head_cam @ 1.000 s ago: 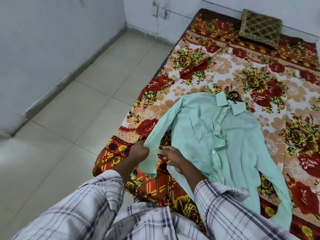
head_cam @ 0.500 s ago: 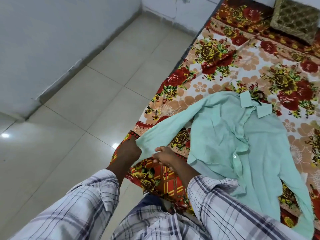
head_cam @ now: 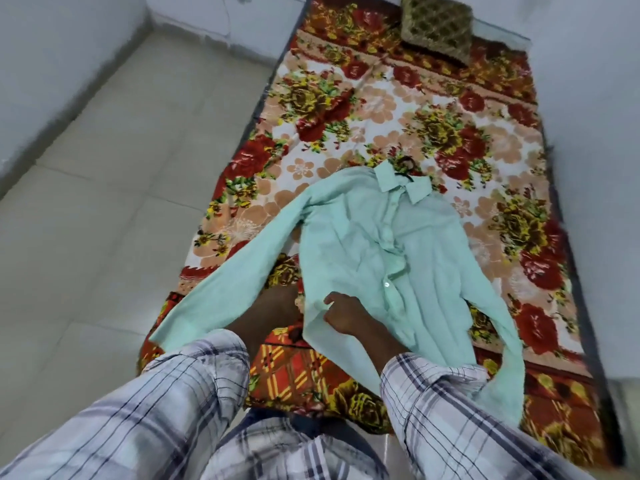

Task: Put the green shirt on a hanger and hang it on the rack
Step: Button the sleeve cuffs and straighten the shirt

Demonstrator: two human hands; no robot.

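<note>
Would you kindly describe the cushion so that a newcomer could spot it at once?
Find the floral bedspread that fills the right of the view. At its far end lies the cushion. It alone is olive-gold with a quilted diamond pattern, not flowers.

Both my arms stretch forward and down, side by side, the forearms bare beyond the plaid sleeves (head_cam: 180, 386). My left hand (head_cam: 277, 301) lies back up, its fingertips hidden under the edge of the green shirt (head_cam: 374, 244), so I cannot tell whether it grips. My right hand (head_cam: 344, 311), just beside it, is curled, thumb and forefinger pinching a fold of the shirt's front low down. The two hands are near each other but not touching.
</note>
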